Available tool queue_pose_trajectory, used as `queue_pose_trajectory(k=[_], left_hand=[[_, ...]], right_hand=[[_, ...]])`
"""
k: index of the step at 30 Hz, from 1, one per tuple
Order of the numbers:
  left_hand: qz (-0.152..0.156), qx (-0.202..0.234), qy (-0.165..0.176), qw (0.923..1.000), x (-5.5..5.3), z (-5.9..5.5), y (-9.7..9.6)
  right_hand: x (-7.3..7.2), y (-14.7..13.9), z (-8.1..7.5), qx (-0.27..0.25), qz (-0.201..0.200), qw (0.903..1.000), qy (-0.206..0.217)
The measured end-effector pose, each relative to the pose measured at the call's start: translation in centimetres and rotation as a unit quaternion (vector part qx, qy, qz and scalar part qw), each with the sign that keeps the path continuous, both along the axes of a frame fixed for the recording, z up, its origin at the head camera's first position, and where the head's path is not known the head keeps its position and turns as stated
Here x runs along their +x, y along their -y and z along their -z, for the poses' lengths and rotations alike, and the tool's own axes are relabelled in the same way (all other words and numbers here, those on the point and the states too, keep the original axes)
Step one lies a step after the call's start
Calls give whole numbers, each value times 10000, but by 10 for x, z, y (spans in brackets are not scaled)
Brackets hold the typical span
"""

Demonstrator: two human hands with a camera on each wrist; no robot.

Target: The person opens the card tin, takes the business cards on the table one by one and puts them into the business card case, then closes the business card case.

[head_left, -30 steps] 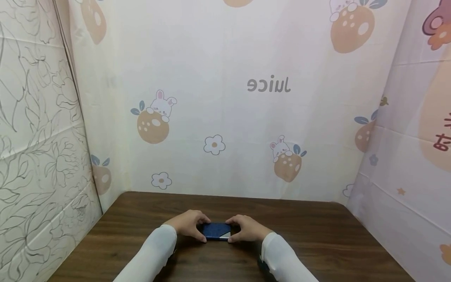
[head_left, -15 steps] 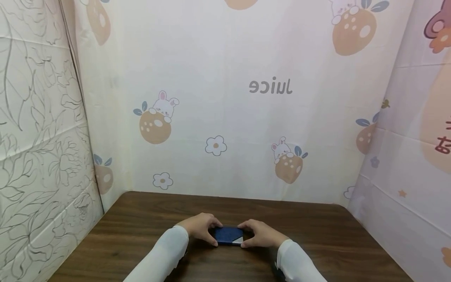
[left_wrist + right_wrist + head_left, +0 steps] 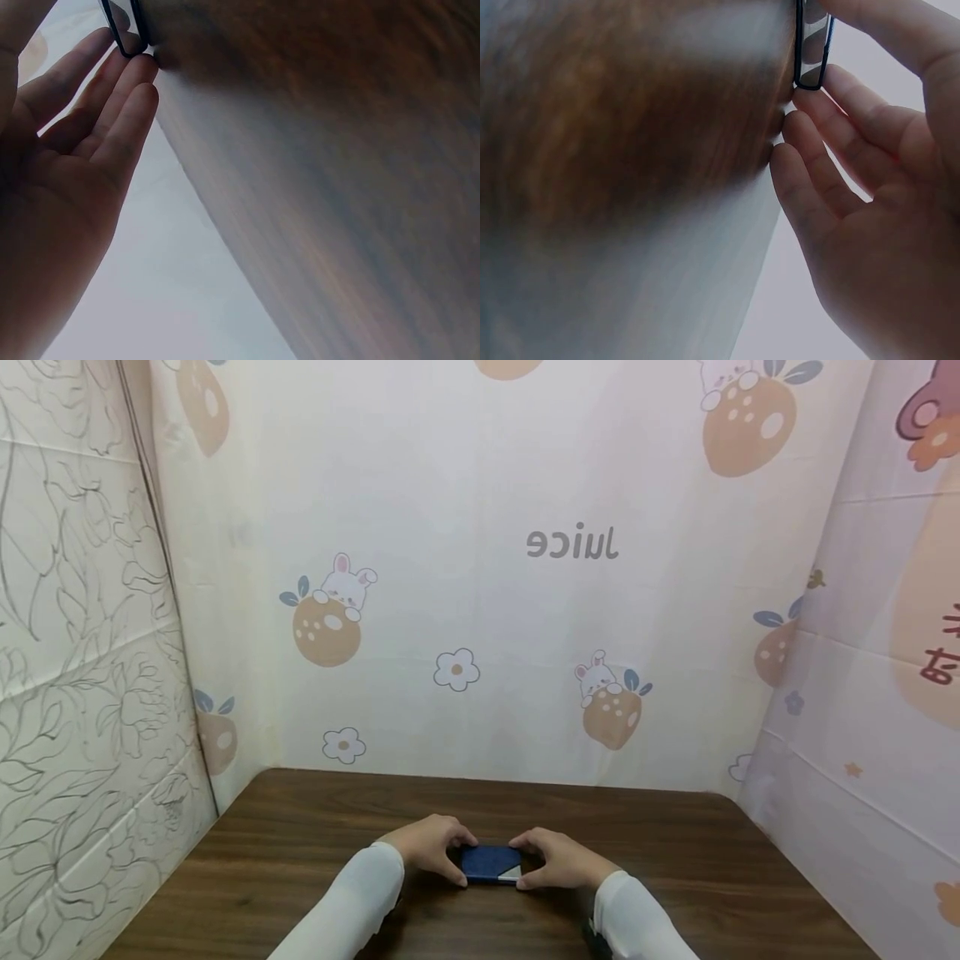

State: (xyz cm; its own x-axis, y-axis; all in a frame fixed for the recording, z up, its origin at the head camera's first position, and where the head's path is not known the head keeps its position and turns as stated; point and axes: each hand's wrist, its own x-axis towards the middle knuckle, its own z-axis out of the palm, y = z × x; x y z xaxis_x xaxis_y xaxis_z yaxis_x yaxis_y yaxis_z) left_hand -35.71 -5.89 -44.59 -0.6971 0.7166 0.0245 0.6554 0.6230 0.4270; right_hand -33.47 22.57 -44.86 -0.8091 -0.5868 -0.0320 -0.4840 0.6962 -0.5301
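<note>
On the brown table lies a small flat rectangular case [image 3: 490, 862], blue and textured on top with a silvery corner at the near right. My left hand [image 3: 431, 847] grips its left end, thumb on the near edge and fingers on the far edge. The right hand [image 3: 558, 858] pinches the right end the same way. In the left wrist view, the case's glossy, dark-rimmed end [image 3: 129, 34] shows between thumb and fingers. The right wrist view shows the opposite glossy end [image 3: 813, 52], beside the fingers [image 3: 806, 139], whose tips reach the tabletop. What the case contains is hidden.
The dark wood-grain table [image 3: 300, 810] extends around both hands. A pale curtain [image 3: 465, 568] with fruit and rabbit prints hangs behind its far edge. More printed cloth [image 3: 82, 652] encloses the left side, and another sheet [image 3: 847, 693] the right.
Both hands and the case have slid to the right and slightly toward me, mostly in the first half second. The grip at both ends looks the same.
</note>
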Motion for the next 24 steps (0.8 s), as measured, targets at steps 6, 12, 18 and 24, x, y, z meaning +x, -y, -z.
queue_pose_trajectory(k=[6,12,18,24], left_hand=[[-28,-4,4,10000,1,-2,0],[-19,-4,-15,10000,3,-2,6],[-135,-99,-90,9998,6,-2,15],[-486,-67,-1,9988,14,-8,20]], right_hand=[[-1,1,-1,11,-26,10000,25],[-1,1,-1,-62,-22,9999,95],[3,-1,-5,-193,35,9996,202],[8,-3,-10,-265,28,9995,143]])
